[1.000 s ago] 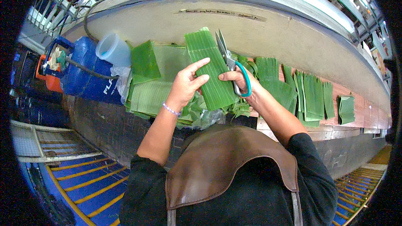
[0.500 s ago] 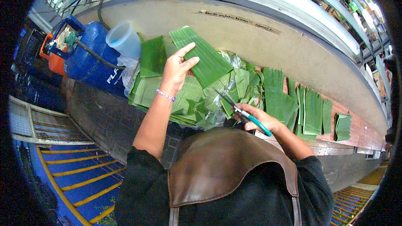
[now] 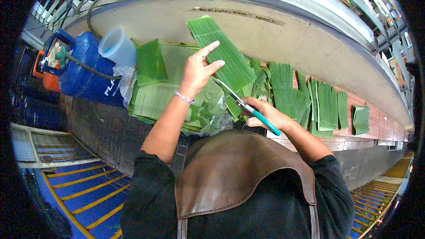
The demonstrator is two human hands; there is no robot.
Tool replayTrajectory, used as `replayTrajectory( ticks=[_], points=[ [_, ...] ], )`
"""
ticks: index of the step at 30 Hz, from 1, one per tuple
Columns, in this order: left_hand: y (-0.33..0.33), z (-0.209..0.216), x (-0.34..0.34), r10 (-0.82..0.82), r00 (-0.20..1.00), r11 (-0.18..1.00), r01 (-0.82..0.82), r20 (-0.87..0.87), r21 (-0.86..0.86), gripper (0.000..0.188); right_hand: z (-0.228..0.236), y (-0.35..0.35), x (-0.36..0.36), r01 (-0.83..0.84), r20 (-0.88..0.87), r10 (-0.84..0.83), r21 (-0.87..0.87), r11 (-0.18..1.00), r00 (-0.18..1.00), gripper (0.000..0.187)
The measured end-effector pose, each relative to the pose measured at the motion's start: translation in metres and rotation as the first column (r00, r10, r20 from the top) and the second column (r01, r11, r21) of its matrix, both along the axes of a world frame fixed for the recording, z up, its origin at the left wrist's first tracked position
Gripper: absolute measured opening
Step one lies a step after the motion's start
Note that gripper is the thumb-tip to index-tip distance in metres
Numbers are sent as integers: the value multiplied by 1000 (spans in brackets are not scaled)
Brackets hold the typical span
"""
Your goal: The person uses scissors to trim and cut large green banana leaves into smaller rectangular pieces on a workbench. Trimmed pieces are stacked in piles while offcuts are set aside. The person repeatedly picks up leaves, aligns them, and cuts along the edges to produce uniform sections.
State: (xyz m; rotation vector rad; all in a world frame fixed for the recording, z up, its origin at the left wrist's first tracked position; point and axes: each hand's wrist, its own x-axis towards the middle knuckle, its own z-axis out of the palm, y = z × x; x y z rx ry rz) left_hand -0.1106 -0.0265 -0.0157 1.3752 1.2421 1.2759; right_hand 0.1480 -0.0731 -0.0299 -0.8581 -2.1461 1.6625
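Note:
My left hand (image 3: pixel 197 73) pinches a long green banana leaf piece (image 3: pixel 228 55) between thumb and fingers, holding it tilted above a leaf pile. In my right hand (image 3: pixel 270 114) is a pair of scissors (image 3: pixel 268 125) with teal handles. Their blades point up and left, right at the lower edge of the held leaf; whether they touch it I cannot tell. Underneath spreads the pile of banana leaves (image 3: pixel 166 102), with small scraps near clear plastic. A squarish leaf piece (image 3: pixel 150 64) lies on the pile's far left.
Stacks of cut leaves (image 3: pixel 326 106) line the reddish bench (image 3: pixel 376 128) to the right, with a small folded bundle (image 3: pixel 361 120) farther along. At left stand a translucent bucket (image 3: pixel 117 48) and a blue gas cylinder (image 3: pixel 84 73). A beige wall (image 3: pixel 310 33) runs behind.
The scissors' blades have come up to the leaf's lower edge; before, they were apart from it. My left hand still holds the leaf, now slightly more to the right. The view has shifted a little.

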Motion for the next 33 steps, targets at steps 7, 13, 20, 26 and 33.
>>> replayTrajectory(
  ticks=[7,13,20,26,33],
  points=[
    [4,-8,9,-1,1000,999,1,8,41,56,-2,2,1,29,-27,-30,-37,999,999,96],
    [1,-2,12,-38,996,999,35,77,42,57,-4,1,3,59,-20,-59,-4,998,998,95],
    [-3,8,12,-5,1000,999,4,26,35,57,-14,-5,2,167,-34,-166,21,986,985,87],
    [-6,13,12,2,1000,1000,-2,-8,24,57,-17,-8,1,183,-16,-182,64,981,983,77],
    [-3,14,12,42,998,999,-44,55,26,57,-12,-3,10,73,140,-95,155,985,986,77]
  ],
)
